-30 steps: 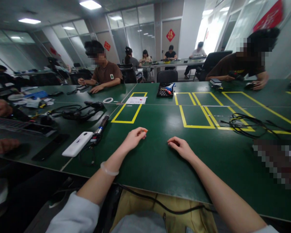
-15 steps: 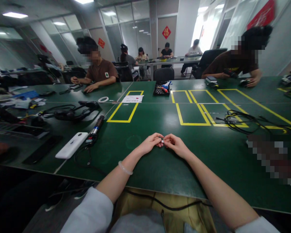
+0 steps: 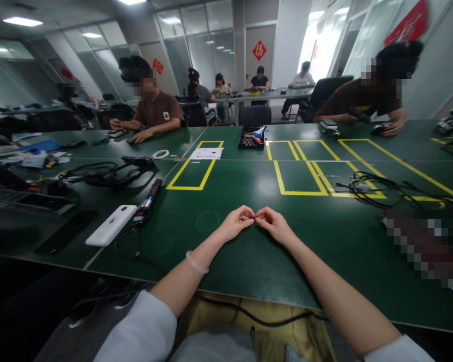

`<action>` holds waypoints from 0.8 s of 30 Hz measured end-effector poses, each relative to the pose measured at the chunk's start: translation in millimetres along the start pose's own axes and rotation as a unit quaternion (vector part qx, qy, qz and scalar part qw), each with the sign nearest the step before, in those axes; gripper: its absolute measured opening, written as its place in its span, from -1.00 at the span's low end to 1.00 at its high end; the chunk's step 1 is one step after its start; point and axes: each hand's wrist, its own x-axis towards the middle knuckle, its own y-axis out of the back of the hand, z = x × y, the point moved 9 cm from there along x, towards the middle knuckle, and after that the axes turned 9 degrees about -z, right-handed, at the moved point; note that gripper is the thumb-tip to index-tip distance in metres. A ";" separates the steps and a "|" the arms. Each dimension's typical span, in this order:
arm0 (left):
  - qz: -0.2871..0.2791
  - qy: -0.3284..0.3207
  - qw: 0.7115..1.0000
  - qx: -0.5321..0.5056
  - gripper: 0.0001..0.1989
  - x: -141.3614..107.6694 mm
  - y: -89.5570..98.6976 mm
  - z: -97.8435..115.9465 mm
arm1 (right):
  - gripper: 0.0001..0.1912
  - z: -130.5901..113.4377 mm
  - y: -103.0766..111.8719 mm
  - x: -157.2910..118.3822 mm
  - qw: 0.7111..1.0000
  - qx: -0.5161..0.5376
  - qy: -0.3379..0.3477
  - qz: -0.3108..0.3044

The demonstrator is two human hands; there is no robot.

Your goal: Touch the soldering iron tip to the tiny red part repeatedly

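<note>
While two hands [image 3: 235, 223] [image 3: 276, 224] nearly meet, their fingers [image 3: 263, 213] pinch one small red object [image 3: 254, 217].

Office with glass partitions [image 3: 196, 48], long table [image 3: 245, 176]

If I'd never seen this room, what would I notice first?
Probably the left hand and right hand, close together over the green table, a tiny reddish thing between their fingertips. Then the bright yellow tape outlines beyond them, and the white block lying to the left.
</note>
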 end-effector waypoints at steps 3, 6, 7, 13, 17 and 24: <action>0.017 0.011 1.000 -0.005 -0.70 -0.5 2.1 -1.0 | -0.75 -1.3 2.0 -0.5 1.000 -0.022 0.012 0.005; 0.011 0.019 1.000 0.001 -0.72 -0.6 1.3 -1.4 | -0.73 -1.2 4.4 -1.0 0.999 -0.040 0.012 0.013; 0.008 0.018 1.000 0.005 -0.73 -0.7 1.1 -0.9 | -0.74 -1.1 4.8 -1.1 0.998 -0.052 0.010 0.014; 0.002 0.032 0.999 -0.006 -0.75 0.1 1.8 -6.0 | -0.85 -7.8 4.5 -2.1 0.994 -0.110 0.019 0.014; 0.003 0.036 0.999 -0.029 -0.78 1.6 2.5 -11.7 | -0.88 -15.1 3.1 -3.2 0.987 -0.154 0.041 0.018; 0.012 0.040 0.999 0.003 -0.80 2.5 3.1 -15.2 | -0.89 -19.1 -2.6 -5.3 0.978 -0.205 0.042 0.009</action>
